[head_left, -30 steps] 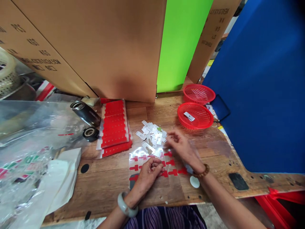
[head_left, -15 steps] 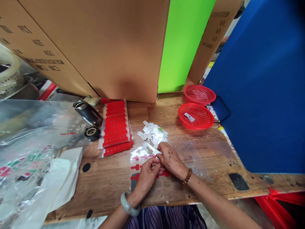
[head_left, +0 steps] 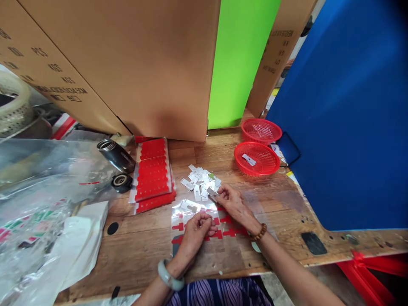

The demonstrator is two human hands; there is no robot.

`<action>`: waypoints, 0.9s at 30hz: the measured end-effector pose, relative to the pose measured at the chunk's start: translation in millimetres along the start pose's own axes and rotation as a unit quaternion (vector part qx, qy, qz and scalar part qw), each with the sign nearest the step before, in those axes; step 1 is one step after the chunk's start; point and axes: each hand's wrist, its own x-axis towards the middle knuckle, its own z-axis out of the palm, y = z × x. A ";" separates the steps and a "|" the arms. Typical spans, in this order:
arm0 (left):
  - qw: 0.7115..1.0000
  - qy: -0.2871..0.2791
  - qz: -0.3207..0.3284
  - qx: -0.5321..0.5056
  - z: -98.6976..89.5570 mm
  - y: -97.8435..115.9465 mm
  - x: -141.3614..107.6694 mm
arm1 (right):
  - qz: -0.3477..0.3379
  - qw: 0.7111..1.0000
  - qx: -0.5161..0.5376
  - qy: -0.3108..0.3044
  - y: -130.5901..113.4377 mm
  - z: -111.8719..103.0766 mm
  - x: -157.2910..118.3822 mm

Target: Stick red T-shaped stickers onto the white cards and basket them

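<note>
My right hand [head_left: 234,203] pinches a small slotted card piece [head_left: 211,193] at the near right edge of a loose pile of white card pieces [head_left: 200,176]. Closer to me, my left hand [head_left: 198,231] rests with curled fingers over a clear sheet of red stickers [head_left: 178,227]; whether its fingertips hold anything is hidden. A few more slotted white pieces [head_left: 190,206] lie on the top edge of that sheet, between the pile and my left hand. Part of the sheet runs under both hands.
Stacked red sticker sheets [head_left: 153,170] lie left of the pile, beside a dark flask [head_left: 116,156] and its lid [head_left: 121,182]. Two red baskets [head_left: 256,169] stand at the right, the nearer holding white pieces. Cardboard [head_left: 153,68] and a blue panel [head_left: 344,119] border the table.
My right hand has parted from the left and moved up and right to the pile's edge, where a card piece shows in its fingers. More red stickers are now uncovered.
</note>
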 end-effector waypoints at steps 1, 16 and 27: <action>1.000 0.004 -0.005 -0.013 1.6 2.8 -1.2 | 0.028 0.996 0.081 -0.013 -0.5 -3.4 -4.3; 0.995 -0.001 0.044 -0.092 22.2 21.9 -12.3 | 0.142 0.907 0.392 -0.063 -3.3 13.8 -55.6; 0.993 0.054 0.074 -0.077 27.3 11.1 -8.5 | -0.052 0.994 0.008 0.096 -8.6 30.8 -74.3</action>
